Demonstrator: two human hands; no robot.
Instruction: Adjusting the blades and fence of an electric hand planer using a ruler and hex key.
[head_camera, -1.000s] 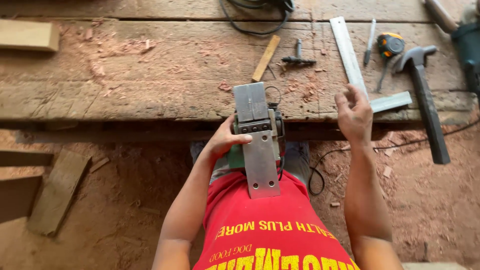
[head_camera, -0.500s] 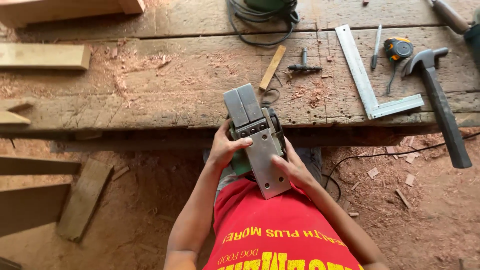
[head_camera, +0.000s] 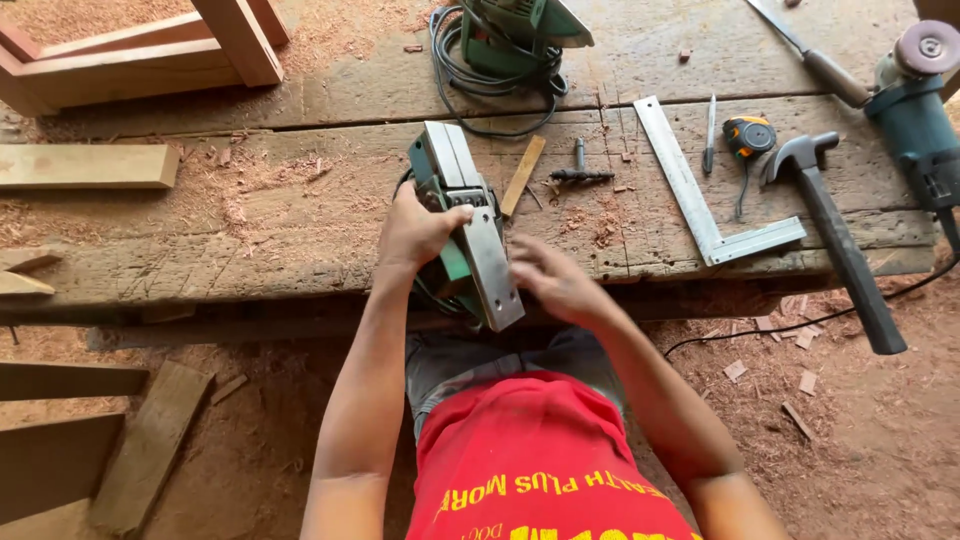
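Head view: the electric planer (head_camera: 462, 225) lies sole-up at the near edge of the wooden surface (head_camera: 300, 225), partly overhanging it; the left hand (head_camera: 415, 232) grips its body, fingers wrapped shut around it; the right hand (head_camera: 553, 282) rests against the metal sole, fingers loosely curled, holding nothing that can be made out; the work looks like an inspection or adjustment in progress, not finished; the planer's long axis runs from the near edge toward the far edge, leaning slightly left at its far end.
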